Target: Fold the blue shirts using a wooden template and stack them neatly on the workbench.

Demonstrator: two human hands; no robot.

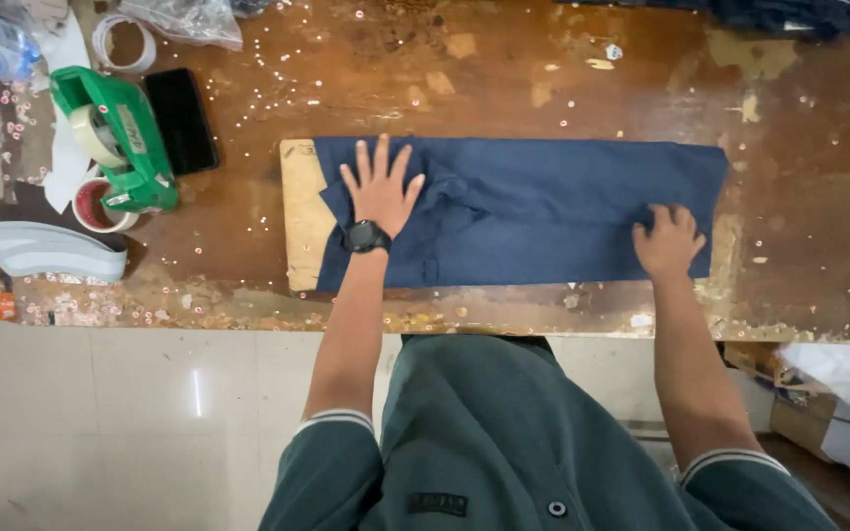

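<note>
While the left hand [379,189] is pressing flat, fingers spread, on the folded navy cloth [533,211] lying on the bench [464,69], the right hand [668,239] is resting on its far end, fingers curled.

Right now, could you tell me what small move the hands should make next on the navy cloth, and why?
Probably sweep the left hand rightward to smooth the navy cloth. That hand lies flat with fingers spread near the cloth's left end, and creases bunch just right of it, while the right hand presses the cloth's lower right corner with fingers curled, anchoring it on the wooden table.
</note>
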